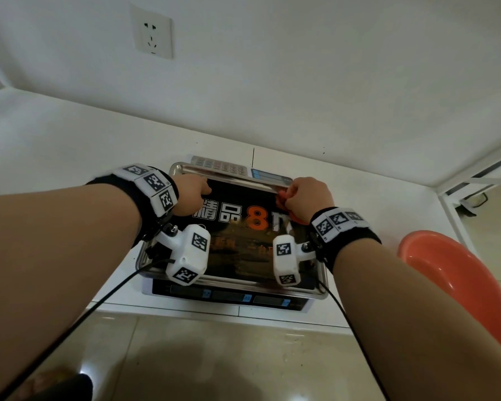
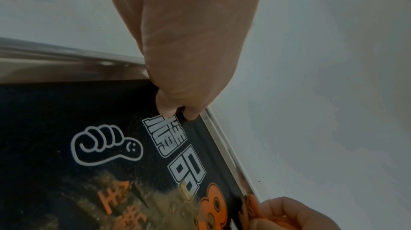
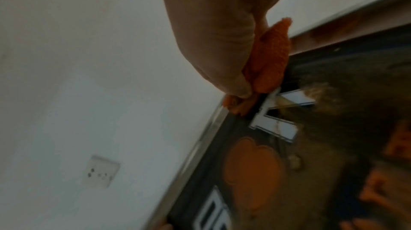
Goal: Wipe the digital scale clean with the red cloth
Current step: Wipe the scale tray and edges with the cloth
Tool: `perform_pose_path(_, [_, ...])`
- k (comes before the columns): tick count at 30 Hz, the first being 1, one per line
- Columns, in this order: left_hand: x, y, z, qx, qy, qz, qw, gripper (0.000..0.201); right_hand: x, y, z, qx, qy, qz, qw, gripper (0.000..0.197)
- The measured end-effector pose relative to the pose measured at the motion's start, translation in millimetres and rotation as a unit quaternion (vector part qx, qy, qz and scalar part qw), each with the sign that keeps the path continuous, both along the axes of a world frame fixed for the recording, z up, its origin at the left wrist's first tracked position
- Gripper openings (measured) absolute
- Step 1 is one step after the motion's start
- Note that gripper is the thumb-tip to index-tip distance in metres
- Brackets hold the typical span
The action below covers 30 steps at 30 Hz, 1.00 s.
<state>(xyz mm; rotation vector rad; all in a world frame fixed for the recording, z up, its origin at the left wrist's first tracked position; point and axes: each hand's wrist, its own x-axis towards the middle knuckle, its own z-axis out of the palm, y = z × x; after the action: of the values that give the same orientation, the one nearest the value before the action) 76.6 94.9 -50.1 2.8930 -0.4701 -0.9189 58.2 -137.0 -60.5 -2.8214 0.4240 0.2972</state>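
Note:
The digital scale (image 1: pixel 232 296) stands on a white counter, its steel tray (image 1: pixel 141 256) lined with a black printed sheet (image 2: pixel 66 110) smeared with brownish grime (image 1: pixel 237 250). My right hand (image 1: pixel 310 195) grips the bunched red cloth (image 1: pixel 282 198) against the tray's far right corner. The right wrist view shows the cloth (image 3: pixel 269 58) pinched under the thumb beside the tray rim (image 3: pixel 200 146). My left hand (image 1: pixel 191 195) sits at the far left of the tray. Its curled fingertips (image 2: pixel 165 110) rest on the black sheet just inside the far rim.
An orange-red plastic basin (image 1: pixel 457 279) sits low at the right, beside the counter. The scale's keypad (image 1: pixel 223 166) faces the white wall, which carries a socket (image 1: pixel 154 36). White counter (image 1: pixel 70 146) spreads to the left. Tiled floor lies below the counter's front edge.

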Motion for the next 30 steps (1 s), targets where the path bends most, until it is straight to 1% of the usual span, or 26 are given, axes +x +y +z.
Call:
perform_pose_path(1, [0,0,1,0.004,-0.001,-0.001,1.000,0.054,-1,3,-2,0.007,0.014,0.007,1.000,0.011])
perform_pose_path(3, [-1,-1,2,0.010,0.002,-0.003,1.000,0.055,-4,9,1,0.052,0.058,0.019,0.997,0.002])
perform_pose_path(4, [-1,-1,2,0.013,0.002,-0.005,1.000,0.055,-4,11,4,0.063,0.085,0.032,0.994,0.005])
perform_pose_path(6, [-2,-1,3,0.018,0.000,-0.009,1.000,0.055,-4,11,11,0.057,0.119,0.066,0.989,0.013])
perform_pose_path(8, [-2,-1,3,0.018,0.003,-0.009,1.000,0.056,-1,7,18,0.078,0.105,0.056,0.990,0.012])
perform_pose_path(10, [-1,-2,4,0.012,0.008,-0.004,1.000,0.055,4,0,19,0.095,0.057,0.021,0.994,0.007])
perform_pose_path(12, [0,-3,5,0.008,0.007,0.006,1.000,0.054,6,-6,15,0.051,0.013,0.008,0.999,0.003])
perform_pose_path(15, [0,-7,7,0.006,0.000,0.011,1.000,0.053,2,-7,3,-0.001,0.003,0.005,1.000,0.011])
perform_pose_path(16, [0,-8,7,0.006,-0.002,0.010,1.000,0.053,0,-5,1,-0.002,0.017,0.005,1.000,0.014])
perform_pose_path(18, [1,-11,10,0.011,-0.002,0.008,1.000,0.052,-1,-1,3,0.018,0.070,0.015,0.997,0.014])
perform_pose_path(20, [1,-14,13,0.013,-0.002,0.004,1.000,0.048,-3,2,9,0.024,0.123,0.044,0.991,0.014])
perform_pose_path(21, [2,-16,16,0.009,-0.008,0.001,1.000,0.047,-3,1,12,0.019,0.125,0.055,0.990,0.015])
perform_pose_path(22, [1,-17,19,0.000,-0.018,0.000,1.000,0.047,-4,0,14,0.022,0.116,0.052,0.992,0.015])
perform_pose_path(24, [0,-21,25,-0.033,-0.042,-0.003,0.999,0.049,-2,-9,17,0.031,0.079,0.035,0.996,0.007])
perform_pose_path(26, [-1,-29,27,-0.077,-0.061,-0.017,0.995,0.050,-2,-18,19,0.016,0.029,0.015,0.999,0.003])
perform_pose_path(28, [0,-40,26,-0.112,-0.038,-0.036,0.992,0.051,0,-25,14,-0.002,-0.002,-0.008,1.000,0.010])
perform_pose_path(30, [0,-51,22,-0.132,-0.001,-0.048,0.990,0.053,-1,-26,9,-0.017,0.007,-0.008,1.000,0.018])
